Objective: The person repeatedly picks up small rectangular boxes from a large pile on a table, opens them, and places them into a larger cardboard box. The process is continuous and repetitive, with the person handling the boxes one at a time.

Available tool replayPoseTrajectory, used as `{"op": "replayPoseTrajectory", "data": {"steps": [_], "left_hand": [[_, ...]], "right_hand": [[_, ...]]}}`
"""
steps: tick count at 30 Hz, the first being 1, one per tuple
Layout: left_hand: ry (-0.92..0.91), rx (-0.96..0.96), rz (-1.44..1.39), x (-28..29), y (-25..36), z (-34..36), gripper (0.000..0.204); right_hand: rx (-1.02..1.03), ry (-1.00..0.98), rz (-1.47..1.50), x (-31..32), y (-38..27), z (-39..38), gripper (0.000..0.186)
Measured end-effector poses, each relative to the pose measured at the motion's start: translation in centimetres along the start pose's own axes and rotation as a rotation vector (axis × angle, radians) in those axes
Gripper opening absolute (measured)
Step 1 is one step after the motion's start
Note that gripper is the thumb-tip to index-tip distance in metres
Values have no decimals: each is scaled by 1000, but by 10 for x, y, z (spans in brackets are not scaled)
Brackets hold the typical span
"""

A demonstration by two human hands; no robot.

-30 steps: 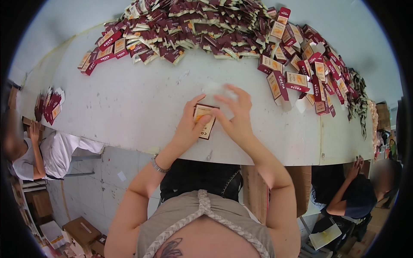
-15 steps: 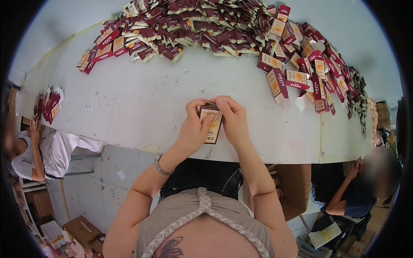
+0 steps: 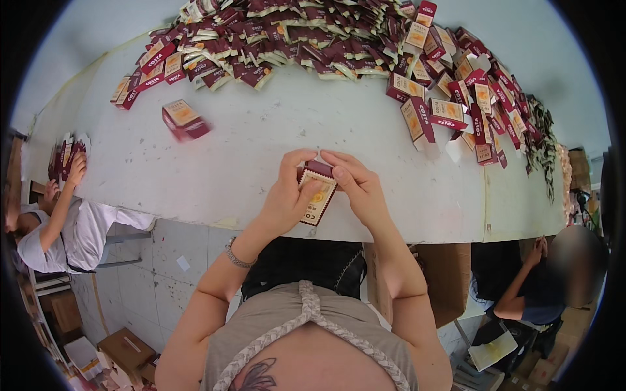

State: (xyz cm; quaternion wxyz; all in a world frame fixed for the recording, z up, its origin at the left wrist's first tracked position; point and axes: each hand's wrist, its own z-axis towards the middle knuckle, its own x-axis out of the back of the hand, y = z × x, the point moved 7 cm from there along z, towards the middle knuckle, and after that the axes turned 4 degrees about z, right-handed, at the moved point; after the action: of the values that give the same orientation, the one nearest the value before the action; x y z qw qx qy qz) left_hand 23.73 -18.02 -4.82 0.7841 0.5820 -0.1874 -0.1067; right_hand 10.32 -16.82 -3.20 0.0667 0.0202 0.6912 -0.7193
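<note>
A small maroon-and-cream box lies between my two hands over the near middle of the table. My left hand wraps round its left side, thumb on the front face. My right hand has closed fingers on the box's top right, at the maroon top end. Farther back on the left, a similar box shows motion blur, with no hand touching it.
The white table bears piled sachets at the back and loose boxes at right. A co-worker at left reaches to flattened cartons; another sits at right. An open cardboard carton stands below the edge.
My right hand's fingers have closed onto the box, and both hands moved slightly toward me. A blurred box has appeared at back left. The left co-worker's hand has risen onto the flattened cartons.
</note>
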Motion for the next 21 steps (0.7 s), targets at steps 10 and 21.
{"op": "replayPoseTrajectory", "data": {"steps": [10,21], "left_hand": [[-195,-121,335,-9,20,1,46],[166,241,417,106,-29,29,68]], "right_hand": [[24,-512,-400,39,-14,-41,40],[573,357,-1325,70,8,190,58]]}}
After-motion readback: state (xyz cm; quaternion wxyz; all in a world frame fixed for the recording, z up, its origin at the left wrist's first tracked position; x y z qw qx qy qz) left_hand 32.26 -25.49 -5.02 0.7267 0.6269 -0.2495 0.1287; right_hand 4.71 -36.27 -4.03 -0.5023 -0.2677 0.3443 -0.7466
